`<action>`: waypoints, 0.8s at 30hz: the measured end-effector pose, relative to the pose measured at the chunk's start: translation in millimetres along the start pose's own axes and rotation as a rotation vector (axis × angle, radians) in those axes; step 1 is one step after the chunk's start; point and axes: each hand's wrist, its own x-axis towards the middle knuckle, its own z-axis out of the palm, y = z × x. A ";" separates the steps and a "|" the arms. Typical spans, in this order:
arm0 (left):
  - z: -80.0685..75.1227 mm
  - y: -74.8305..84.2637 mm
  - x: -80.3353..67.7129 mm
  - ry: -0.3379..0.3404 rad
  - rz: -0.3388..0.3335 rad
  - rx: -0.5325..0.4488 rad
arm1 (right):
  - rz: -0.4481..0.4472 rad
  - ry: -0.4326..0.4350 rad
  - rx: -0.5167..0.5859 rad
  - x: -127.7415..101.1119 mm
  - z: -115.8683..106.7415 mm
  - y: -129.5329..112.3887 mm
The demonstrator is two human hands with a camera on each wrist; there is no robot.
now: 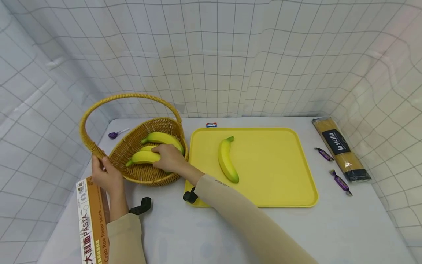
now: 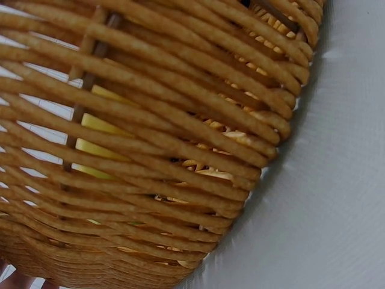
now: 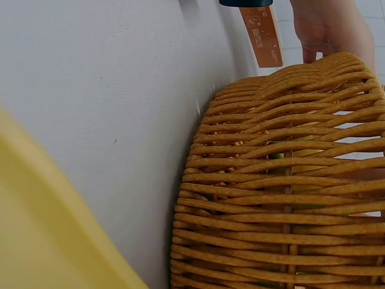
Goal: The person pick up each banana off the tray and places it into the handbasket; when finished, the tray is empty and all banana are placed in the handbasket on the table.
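Observation:
A wicker basket (image 1: 165, 125) with a tall arched handle stands at the left, holding several bananas. My left hand (image 1: 108, 176) grips its left rim where the handle joins. Inside the basket, my right hand (image 1: 171, 158) has thumb and fingers around the right end of the front banana (image 1: 142, 157). Another banana (image 1: 163, 138) lies behind it, close to the knuckles. One more banana (image 1: 227, 161) rests on the yellow tray (image 1: 273, 167), right of the basket. The basket's woven wall (image 2: 150, 132) fills most of the left wrist view, and the right wrist view shows its outside (image 3: 271, 198), hiding the right fingers.
A pasta box (image 1: 93, 220) lies beside the left forearm. Behind the basket is a purple lollipop (image 1: 113, 135), and a small red-and-blue packet (image 1: 211, 125) lies behind the tray. At the right are a pasta bag (image 1: 341, 148) and two purple-wrapped candies (image 1: 341, 182).

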 end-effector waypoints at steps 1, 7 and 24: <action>-0.1 -0.3 0.3 0.004 0.001 0.000 | 0.003 0.001 -0.004 0.1 0.0 -0.2; 0.3 -1.1 0.9 0.006 0.003 0.002 | 0.042 0.020 -0.006 -0.2 -0.5 -1.3; 1.5 -0.9 0.6 0.013 0.023 -0.015 | 0.080 0.070 -0.033 1.5 -2.6 -1.2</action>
